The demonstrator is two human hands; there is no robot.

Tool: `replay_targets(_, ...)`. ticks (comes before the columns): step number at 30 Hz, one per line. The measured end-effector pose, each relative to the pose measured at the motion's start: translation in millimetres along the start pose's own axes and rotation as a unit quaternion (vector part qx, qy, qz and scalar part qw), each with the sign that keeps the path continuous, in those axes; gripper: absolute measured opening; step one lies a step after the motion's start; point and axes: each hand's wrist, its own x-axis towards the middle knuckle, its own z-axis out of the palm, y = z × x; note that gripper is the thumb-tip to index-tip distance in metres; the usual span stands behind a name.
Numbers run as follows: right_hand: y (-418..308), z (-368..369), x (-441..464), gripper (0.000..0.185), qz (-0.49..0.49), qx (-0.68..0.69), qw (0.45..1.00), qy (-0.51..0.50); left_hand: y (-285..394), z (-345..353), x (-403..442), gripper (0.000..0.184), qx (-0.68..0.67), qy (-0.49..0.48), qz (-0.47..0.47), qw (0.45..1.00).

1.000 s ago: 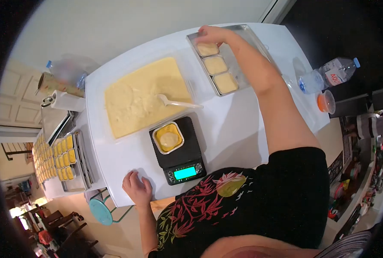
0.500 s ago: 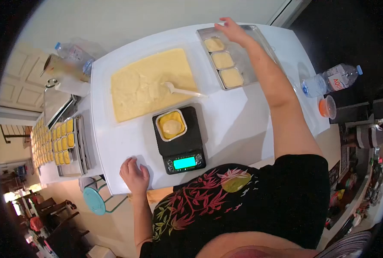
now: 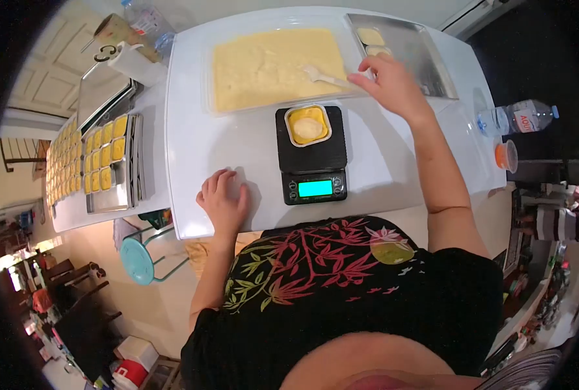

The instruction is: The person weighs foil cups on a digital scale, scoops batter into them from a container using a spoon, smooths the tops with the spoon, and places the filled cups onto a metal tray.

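The white spoon (image 3: 331,79) is rested in the yellow mixture (image 3: 263,71) at the upper centre of the frame, its handle directed toward the right hand (image 3: 393,84). The right grip is spread apart; contact with the handle cannot be determined. The square cup (image 3: 310,142) is seated on the black scale (image 3: 312,160), centre. The left hand (image 3: 224,203), grip apart, is placed on the table (image 3: 198,143), left of centre.

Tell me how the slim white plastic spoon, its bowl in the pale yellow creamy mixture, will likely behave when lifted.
The spoon is probably light, given its thin handle. It looks fairly stiff, since that handle appears straight. Some mixture may cling to the bowl and drip, as the bowl sits in it.
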Motion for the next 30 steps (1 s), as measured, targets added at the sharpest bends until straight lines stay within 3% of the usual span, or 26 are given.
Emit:
replay_targets(5, -28.1, 5.4, -4.9, 0.030, 0.103, -0.021, 0.989, -0.109, -4.4, 1.0, 3.9, 0.033, 0.012, -0.001, 0.002, 1.000)
replay_targets(14, -50.7, 22.2, 5.3, 0.023, 0.060, -0.116, 0.989, -0.072, -9.2, -2.7, -0.5, 0.032, 0.010, -0.022, 0.026, 0.999)
replay_targets(17, -42.3, 37.6, 1.7, 0.023, -0.035, -0.169, 0.984, -0.037, -11.9, -4.7, 0.1, 0.033, 0.006, -0.033, 0.036, 0.999)
replay_targets(20, -59.5, 38.3, 3.8, 0.022, 0.076, -0.184, 0.974, -0.105, -13.3, -7.0, 3.2, 0.034, -0.003, -0.045, 0.044, 0.998)
replay_targets(26, -59.7, 36.4, 2.8, 0.026, 0.194, -0.042, 0.977, -0.080, -16.0, -10.4, 11.4, 0.035, -0.017, -0.032, 0.053, 0.998)
replay_targets(30, -33.8, 46.2, 0.6, 0.028, 0.204, 0.067, 0.976, -0.041, -16.0, -11.9, 12.2, 0.035, -0.021, -0.027, 0.058, 0.998)
